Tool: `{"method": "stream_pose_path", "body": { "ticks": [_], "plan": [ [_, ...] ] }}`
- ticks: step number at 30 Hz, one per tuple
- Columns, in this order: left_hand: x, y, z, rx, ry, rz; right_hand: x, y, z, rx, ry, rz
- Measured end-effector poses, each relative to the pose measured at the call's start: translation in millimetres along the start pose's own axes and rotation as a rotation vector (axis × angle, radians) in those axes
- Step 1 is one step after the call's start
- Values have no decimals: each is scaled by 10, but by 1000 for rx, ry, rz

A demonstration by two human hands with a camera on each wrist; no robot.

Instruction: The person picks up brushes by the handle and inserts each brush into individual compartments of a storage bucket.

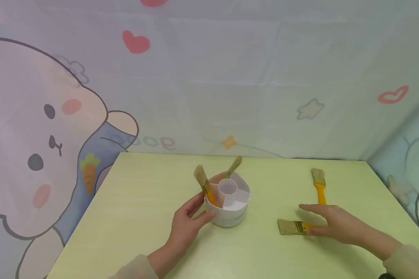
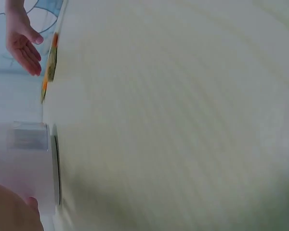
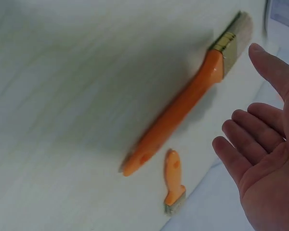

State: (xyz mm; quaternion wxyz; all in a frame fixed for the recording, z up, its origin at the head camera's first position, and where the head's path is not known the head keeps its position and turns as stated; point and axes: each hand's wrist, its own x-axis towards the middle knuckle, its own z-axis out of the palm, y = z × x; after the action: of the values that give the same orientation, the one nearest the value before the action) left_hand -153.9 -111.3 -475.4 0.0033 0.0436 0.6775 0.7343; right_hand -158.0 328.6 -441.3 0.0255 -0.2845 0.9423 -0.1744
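Note:
My left hand (image 1: 186,224) holds the left side of a round white desk organizer (image 1: 230,217), thumb on the front wall and fingers round the side. Two paintbrushes stand bristles up in its outer compartments: a nearer one (image 1: 202,179) leaning left, a farther one (image 1: 233,166) leaning right. Over on the right, my right hand (image 1: 342,226) hovers with spread fingers above a flat paintbrush (image 1: 291,227) whose bristles point left. In the right wrist view that brush's orange handle (image 3: 173,115) lies apart from the open palm. Farther back lies another paintbrush (image 1: 319,190), bristles away from me.
The pale green table (image 1: 143,193) carries all these things. A cloth backdrop (image 1: 213,77) with a cartoon animal, hearts and stars hangs behind the table's back edge and along its sides. The organizer has a round middle cup (image 1: 228,182) and divided outer compartments.

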Motion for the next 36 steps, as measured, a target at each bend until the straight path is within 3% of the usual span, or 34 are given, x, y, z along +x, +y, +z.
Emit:
{"method": "stream_pose_path", "body": {
  "ticks": [9, 15, 24, 30, 36],
  "plan": [
    [13, -36, 52, -40, 14, -2, -114, 80, 147, -55, 3, 2],
    [25, -35, 53, -21, 22, -2, -134, 142, 260, -147, 69, -63],
    [33, -37, 71, -14, 30, -5, -126, 194, 382, -177, 192, -158],
    [39, -34, 74, -11, 17, -1, -108, 215, 422, -287, 272, -221],
    [62, -34, 48, -14, 13, -14, -81, 185, 428, -346, 241, -248]
  ]
}}
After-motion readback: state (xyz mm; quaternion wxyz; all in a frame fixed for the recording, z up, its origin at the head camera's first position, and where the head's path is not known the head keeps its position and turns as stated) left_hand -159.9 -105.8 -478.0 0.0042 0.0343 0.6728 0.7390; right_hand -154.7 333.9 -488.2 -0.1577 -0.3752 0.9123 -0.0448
